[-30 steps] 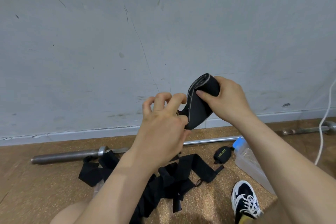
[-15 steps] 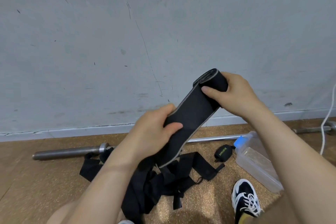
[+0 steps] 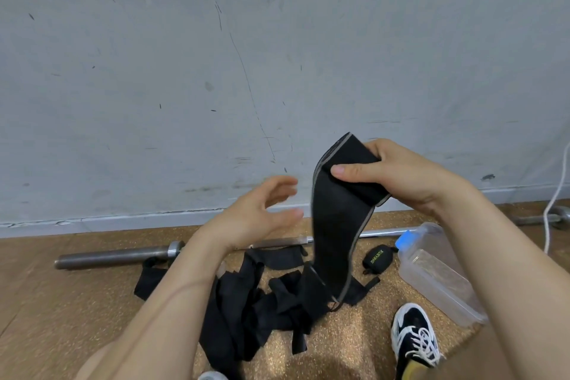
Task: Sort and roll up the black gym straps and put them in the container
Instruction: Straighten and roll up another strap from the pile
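Note:
My right hand (image 3: 398,177) grips the rolled top of a wide black strap with grey edging (image 3: 334,225); the rest of it hangs down loose to the floor. My left hand (image 3: 262,213) hovers just left of the strap, fingers spread, touching nothing. A tangled pile of black straps (image 3: 265,299) lies on the cork floor below my arms. One small rolled strap with green lettering (image 3: 377,257) sits beside the clear plastic container (image 3: 438,274), which lies at the right with a blue clip on its lid.
A steel barbell (image 3: 117,254) lies along the foot of the grey wall. A black and white sneaker (image 3: 415,333) is at the lower right. A white cord (image 3: 555,197) hangs at the far right edge.
My left hand has let go of the strap and moved left, opening. The strap's free length now hangs straight down, and the right hand's roll has tilted.

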The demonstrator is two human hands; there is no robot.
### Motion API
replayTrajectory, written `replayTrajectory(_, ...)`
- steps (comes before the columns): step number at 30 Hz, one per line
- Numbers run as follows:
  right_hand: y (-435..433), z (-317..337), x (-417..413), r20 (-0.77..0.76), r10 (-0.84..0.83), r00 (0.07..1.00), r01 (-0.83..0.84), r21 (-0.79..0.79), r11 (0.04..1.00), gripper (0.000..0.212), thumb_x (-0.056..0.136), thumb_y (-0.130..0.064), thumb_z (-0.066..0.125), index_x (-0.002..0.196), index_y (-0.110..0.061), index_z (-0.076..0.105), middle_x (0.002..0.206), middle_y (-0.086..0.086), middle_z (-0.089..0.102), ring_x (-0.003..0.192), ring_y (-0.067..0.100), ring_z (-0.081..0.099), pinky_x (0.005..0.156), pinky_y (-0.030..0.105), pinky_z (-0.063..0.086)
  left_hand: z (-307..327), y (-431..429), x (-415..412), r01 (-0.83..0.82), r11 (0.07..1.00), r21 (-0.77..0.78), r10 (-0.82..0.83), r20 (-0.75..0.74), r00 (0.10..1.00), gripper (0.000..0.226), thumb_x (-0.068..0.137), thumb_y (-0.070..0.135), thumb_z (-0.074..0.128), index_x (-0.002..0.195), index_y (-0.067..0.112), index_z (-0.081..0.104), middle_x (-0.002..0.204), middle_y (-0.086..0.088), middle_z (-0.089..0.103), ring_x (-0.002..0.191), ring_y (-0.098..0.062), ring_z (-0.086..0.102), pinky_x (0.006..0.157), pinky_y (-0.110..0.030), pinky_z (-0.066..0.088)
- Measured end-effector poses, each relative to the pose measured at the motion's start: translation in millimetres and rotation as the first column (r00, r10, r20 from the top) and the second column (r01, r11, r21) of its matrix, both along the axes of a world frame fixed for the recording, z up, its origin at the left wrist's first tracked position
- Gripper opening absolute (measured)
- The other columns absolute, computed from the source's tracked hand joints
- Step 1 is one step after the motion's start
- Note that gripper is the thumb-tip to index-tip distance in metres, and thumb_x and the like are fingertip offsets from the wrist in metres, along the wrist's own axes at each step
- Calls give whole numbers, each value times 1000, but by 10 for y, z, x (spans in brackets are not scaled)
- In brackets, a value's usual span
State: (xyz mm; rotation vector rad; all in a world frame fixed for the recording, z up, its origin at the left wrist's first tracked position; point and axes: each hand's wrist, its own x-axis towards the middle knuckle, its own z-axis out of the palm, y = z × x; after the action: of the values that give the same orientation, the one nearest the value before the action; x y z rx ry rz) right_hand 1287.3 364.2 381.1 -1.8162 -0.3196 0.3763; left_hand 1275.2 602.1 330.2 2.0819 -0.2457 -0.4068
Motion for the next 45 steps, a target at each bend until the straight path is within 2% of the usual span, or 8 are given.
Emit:
replayTrajectory(2,0,-1,0,-1,25,1000,-25,0,1000,23,78,-33,72,85,-11,70,73,4,73,66,15,69,54,19,49,64,-143,-50,-4,964,-267,9,19,1000,55,87,36,72,134,41,44,133,15,60,129,4,48,108,-25,41)
replayTrajectory(14,145,-80,23,249,-162,955,228,-263,937,17,79,-30,80,85,-16,73,79,5,74,72,15,70,68,34,56,-87,-493,-88,-172,929,-328,176,-18,984,13,96,14,62,108,17,66,100,-4,76,93,-22,73,85,-41,58)
replayTrajectory(25,425,-407,137,789,-121,603,502,-256,826,51,88,-42,66,127,-11,61,96,9,56,88,29,57,72,36,47,68,-448,-70,-266,814,-516,281,-51,958,21,101,11,52,115,4,67,106,-16,74,94,-24,71,79,-30,59)
replayTrajectory(29,493,-444,116,849,-38,528,483,-262,836,50,87,-38,62,124,-4,59,98,14,56,85,34,56,69,45,52,138,-357,-125,-291,767,-572,276,-114,954,37,97,31,54,107,-1,70,104,-21,73,100,-31,70,88,-36,55)
replayTrajectory(32,564,-460,56,871,16,491,449,-269,852,48,89,-30,62,128,-3,57,105,16,54,88,34,55,73,44,52,222,-351,-146,-368,764,-529,342,-152,927,55,75,57,62,85,4,74,86,-15,75,79,-22,73,69,-29,58)
replayTrajectory(37,602,-513,18,787,145,599,272,-371,888,49,90,-11,66,136,-7,50,121,12,42,95,27,50,84,41,51,211,-353,-135,-503,735,-455,449,-229,863,52,84,51,69,84,-1,73,77,-13,73,68,-19,69,59,-26,54)
replayTrajectory(40,529,-437,27,575,132,808,94,-345,934,54,90,-12,68,140,-17,47,122,1,43,105,17,52,90,12,41,182,-353,-137,-561,680,-471,514,-239,824,38,88,34,70,84,-3,73,76,-13,72,67,-21,67,59,-27,51)
replayTrajectory(45,369,-258,-28,76,66,995,-77,148,986,37,94,-20,65,130,-24,59,115,-5,67,101,8,68,81,28,58,179,-352,-158,-523,669,-528,462,-256,849,26,92,30,65,81,9,75,80,-13,76,69,-21,72,56,-25,55)
